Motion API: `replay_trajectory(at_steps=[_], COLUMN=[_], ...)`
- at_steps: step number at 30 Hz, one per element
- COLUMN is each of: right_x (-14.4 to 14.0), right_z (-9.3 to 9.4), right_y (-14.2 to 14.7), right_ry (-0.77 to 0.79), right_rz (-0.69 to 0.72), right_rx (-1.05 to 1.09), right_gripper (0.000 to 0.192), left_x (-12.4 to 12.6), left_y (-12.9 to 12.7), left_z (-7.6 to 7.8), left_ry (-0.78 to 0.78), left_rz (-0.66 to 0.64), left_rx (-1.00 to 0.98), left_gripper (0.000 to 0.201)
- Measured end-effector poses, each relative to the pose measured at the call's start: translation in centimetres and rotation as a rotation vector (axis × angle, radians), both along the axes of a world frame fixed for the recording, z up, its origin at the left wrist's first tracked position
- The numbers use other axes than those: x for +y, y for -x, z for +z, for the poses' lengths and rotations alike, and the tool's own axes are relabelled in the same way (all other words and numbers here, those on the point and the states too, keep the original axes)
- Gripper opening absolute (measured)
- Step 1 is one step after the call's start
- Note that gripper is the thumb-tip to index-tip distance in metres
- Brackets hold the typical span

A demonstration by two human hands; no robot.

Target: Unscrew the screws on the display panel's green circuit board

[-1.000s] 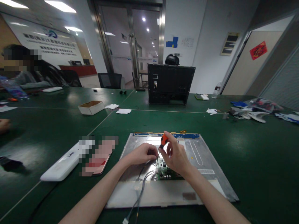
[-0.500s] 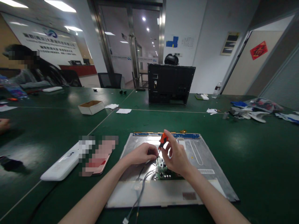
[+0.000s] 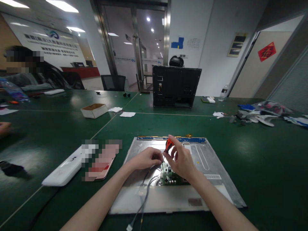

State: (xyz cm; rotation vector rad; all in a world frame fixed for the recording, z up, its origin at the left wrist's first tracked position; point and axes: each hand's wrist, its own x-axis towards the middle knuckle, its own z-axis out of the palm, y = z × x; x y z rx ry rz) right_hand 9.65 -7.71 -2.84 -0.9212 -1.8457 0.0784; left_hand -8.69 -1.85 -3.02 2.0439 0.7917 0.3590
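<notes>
Long green tables (image 3: 60,128) pushed together, pale seams between. Behind them white walls (image 3: 209,48), a glass double door (image 3: 137,48) in a metal frame, ceiling spots glowing in the corridor beyond. Bright strip lights (image 3: 61,5) overhead at left. Far left, a printed wall sign (image 3: 53,41) above what may be a red counter (image 3: 80,71). A dark office chair (image 3: 113,82) near the door. At right, a red paper square (image 3: 266,51) on a beige door.

The tip of the screwdriver (image 3: 168,146) is hidden between the right hand (image 3: 181,160) and the left hand (image 3: 145,158). Part of the circuit board (image 3: 167,175) is covered by the right hand. Two items near the desk's (image 3: 264,160) left edge are blurred out (image 3: 101,158). Both forearms are cut off by the lower edge.
</notes>
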Motion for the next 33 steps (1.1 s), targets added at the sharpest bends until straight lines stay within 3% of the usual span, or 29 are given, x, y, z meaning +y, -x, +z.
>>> replay_trajectory(at_steps=[6,16,27,33], right_x=[-0.08,0.19,-0.13,-0.01], right_z=[-0.01,-0.1,0.0,-0.09], right_y=[-0.09,-0.02,-0.11,0.0], right_ry=[0.048,-0.038,0.044,0.03], right_rz=[0.081,-0.008,0.08,-0.002], right_rx=[0.024,0.01,0.016,0.008], right_gripper=[0.068,0.063,0.068,0.063], left_x=[-0.21,0.08,-0.02,0.02], left_y=[-0.1,0.03,-0.03,-0.02], left_z=[0.1,-0.1,-0.13,-0.17], left_ry=[0.012,-0.011,0.021,0.005], left_rz=[0.01,0.013,0.002,0.008], left_rx=[-0.012,-0.008,-0.035,-0.018], left_gripper=[0.008,0.011,0.008,0.012])
